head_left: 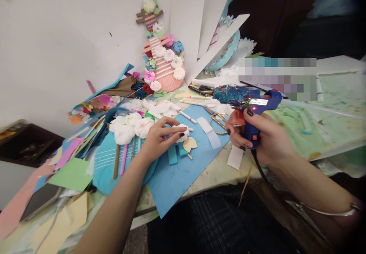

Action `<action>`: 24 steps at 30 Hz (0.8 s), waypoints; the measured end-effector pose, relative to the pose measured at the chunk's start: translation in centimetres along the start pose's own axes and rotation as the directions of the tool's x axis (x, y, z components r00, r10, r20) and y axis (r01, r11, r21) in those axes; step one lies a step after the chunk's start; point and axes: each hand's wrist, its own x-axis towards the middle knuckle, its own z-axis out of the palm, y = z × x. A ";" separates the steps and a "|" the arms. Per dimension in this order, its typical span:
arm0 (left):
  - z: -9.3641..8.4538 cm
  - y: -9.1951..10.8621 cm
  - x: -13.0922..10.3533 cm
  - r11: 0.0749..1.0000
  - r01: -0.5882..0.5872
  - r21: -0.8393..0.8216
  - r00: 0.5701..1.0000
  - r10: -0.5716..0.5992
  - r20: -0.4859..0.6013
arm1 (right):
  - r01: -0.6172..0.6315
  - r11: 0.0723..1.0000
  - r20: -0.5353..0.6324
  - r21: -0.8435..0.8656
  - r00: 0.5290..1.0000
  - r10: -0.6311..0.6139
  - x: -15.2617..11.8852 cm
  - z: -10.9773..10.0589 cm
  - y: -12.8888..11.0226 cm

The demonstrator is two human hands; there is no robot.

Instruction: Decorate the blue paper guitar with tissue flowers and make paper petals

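Observing nearby, head view: left hand [158, 138] narrowly pinches a white flower [186, 134] near dial centre; right hand [267, 134] wraps the glue gun [253, 126] at three o'clock, curled at the orange trigger [239, 117]. My judgement: squeeze sparingly, keep the gun's likely hot end off skin, press without crushing.

White flower [183, 136] partly hidden by left hand [160, 138]; I can't see underside. Blue glue gun [273, 101] partly covered by right hand [270, 136], label [259, 101] too small for me to read. Left forearm [117, 204] cut off at bottom edge. Pixelated patch [277, 79] blocks my view behind.
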 end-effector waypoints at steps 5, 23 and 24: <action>0.7 -0.2 0.1 1.000 -0.009 0.026 0.998 0.011 -0.056 | -0.003 1.000 0.002 0.013 1.000 0.003 -0.1 0.1 0.0; -1.7 0.2 -0.4 0.991 0.078 -0.107 0.969 -0.101 -0.225 | -0.031 0.999 -0.062 0.043 0.998 0.034 -0.2 0.5 -0.2; -1.9 0.3 -0.4 0.990 0.073 -0.120 0.969 -0.098 -0.225 | -0.033 0.999 -0.061 0.043 0.997 0.036 -0.2 0.5 -0.2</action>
